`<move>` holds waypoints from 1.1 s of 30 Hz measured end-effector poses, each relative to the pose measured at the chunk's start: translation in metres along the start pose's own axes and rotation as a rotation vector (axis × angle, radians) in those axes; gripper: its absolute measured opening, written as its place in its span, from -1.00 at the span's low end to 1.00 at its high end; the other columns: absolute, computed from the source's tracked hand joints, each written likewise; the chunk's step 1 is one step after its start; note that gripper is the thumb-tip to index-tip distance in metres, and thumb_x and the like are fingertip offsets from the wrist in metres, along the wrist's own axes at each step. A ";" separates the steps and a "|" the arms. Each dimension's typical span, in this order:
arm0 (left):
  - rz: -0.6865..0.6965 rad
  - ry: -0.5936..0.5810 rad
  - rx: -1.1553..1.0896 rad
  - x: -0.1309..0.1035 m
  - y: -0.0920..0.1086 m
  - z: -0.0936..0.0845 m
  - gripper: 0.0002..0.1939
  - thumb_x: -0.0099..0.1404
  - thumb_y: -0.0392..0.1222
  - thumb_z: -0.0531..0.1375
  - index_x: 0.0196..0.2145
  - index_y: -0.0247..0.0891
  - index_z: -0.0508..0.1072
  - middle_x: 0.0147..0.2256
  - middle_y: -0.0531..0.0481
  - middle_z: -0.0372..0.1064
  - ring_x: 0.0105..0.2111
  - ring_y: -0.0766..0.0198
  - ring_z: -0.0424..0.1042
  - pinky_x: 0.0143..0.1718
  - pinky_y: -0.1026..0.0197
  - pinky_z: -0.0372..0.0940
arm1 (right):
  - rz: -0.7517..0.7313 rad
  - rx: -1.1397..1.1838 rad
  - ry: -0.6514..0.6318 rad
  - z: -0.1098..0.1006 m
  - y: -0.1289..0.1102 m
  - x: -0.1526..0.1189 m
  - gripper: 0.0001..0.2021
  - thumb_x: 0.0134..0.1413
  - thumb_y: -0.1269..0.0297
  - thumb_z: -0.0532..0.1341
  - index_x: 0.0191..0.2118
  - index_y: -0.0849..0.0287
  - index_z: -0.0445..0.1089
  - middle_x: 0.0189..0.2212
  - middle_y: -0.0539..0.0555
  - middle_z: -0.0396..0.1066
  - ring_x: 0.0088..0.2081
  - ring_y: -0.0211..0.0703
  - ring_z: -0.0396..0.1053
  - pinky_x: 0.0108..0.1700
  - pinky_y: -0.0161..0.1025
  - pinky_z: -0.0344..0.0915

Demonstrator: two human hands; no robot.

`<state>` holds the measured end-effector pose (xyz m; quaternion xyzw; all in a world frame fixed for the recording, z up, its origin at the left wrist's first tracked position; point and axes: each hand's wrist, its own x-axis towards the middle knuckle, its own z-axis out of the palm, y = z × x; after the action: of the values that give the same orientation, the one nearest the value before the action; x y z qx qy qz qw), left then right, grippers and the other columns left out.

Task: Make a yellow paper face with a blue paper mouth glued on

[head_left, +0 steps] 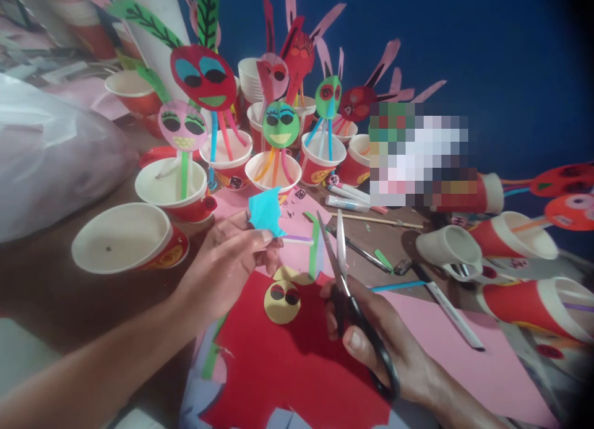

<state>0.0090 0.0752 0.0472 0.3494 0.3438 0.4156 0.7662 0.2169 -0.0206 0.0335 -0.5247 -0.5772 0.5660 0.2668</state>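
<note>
Between thumb and fingers, my left hand (236,246) pinches a small blue piece of paper (265,211) with jagged cut edges. A pair of scissors (346,286) with black handles is in my right hand (380,336), fingers through the loops. Its blades are slightly apart, point away from me and stand clear of the blue paper. Below both hands lies a sheet of red paper (297,367). On it rests a yellow paper disc (282,303) with two dark and red eye shapes. A purple strip (297,239) lies just past my left fingertips.
Several red-and-white paper cups (273,170) with paper faces on straws crowd the back. A bare paper cup (125,238) stands at left, near a white plastic bag (55,156). At right are a white mug (449,251), a marker (455,314), pink paper (464,355) and tipped cups (533,302).
</note>
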 end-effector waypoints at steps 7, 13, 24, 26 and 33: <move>-0.112 0.027 0.109 0.000 -0.004 0.004 -0.96 0.16 -0.27 0.18 -0.43 -0.25 0.35 -0.54 0.11 0.26 -0.53 0.38 0.23 -0.49 0.33 0.20 | 0.056 -0.393 0.138 -0.017 -0.010 0.005 -0.62 -0.04 0.02 0.24 -0.14 0.09 0.24 -0.49 -0.05 0.29 -0.47 -0.20 0.24 -0.42 -0.29 0.17; -0.154 0.056 0.199 0.002 -0.005 0.009 -0.91 0.06 -0.23 0.23 -0.47 -0.24 0.37 -0.57 0.11 0.27 -0.57 0.37 0.22 -0.54 0.32 0.21 | 0.087 -0.606 0.115 -0.025 -0.017 0.007 -0.60 -0.08 -0.02 0.26 -0.15 0.10 0.29 -0.40 0.01 0.41 -0.40 -0.14 0.32 -0.39 -0.28 0.14; -0.122 0.074 0.252 0.007 -0.010 0.007 -0.83 -0.03 -0.17 0.27 -0.48 -0.26 0.36 -0.57 0.09 0.31 -0.59 0.36 0.25 -0.57 0.30 0.25 | 0.116 -0.772 0.138 -0.026 -0.018 0.005 -0.64 -0.07 -0.02 0.24 -0.20 0.07 0.29 -0.36 -0.01 0.46 -0.34 -0.12 0.38 -0.37 -0.29 0.09; -0.125 0.072 0.257 0.006 -0.009 0.008 -0.82 -0.03 -0.16 0.26 -0.51 -0.26 0.34 -0.60 0.10 0.28 -0.60 0.35 0.25 -0.57 0.29 0.26 | 0.124 -0.829 0.170 -0.026 -0.015 0.005 -0.68 -0.04 0.11 0.22 -0.14 0.08 0.30 -0.28 0.05 0.47 -0.25 -0.04 0.40 -0.29 -0.25 0.12; -0.144 0.048 0.202 0.003 -0.009 0.005 -0.82 0.03 -0.13 0.27 -0.49 -0.27 0.36 -0.58 0.08 0.30 -0.55 0.33 0.27 -0.52 0.27 0.29 | 0.171 -0.910 0.240 -0.035 -0.015 0.005 -0.63 -0.08 0.38 0.11 -0.07 0.09 0.29 -0.16 0.09 0.42 -0.12 0.01 0.35 -0.17 -0.17 0.16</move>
<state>0.0180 0.0726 0.0416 0.3893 0.4262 0.3309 0.7465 0.2428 -0.0003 0.0539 -0.6956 -0.6862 0.2111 0.0270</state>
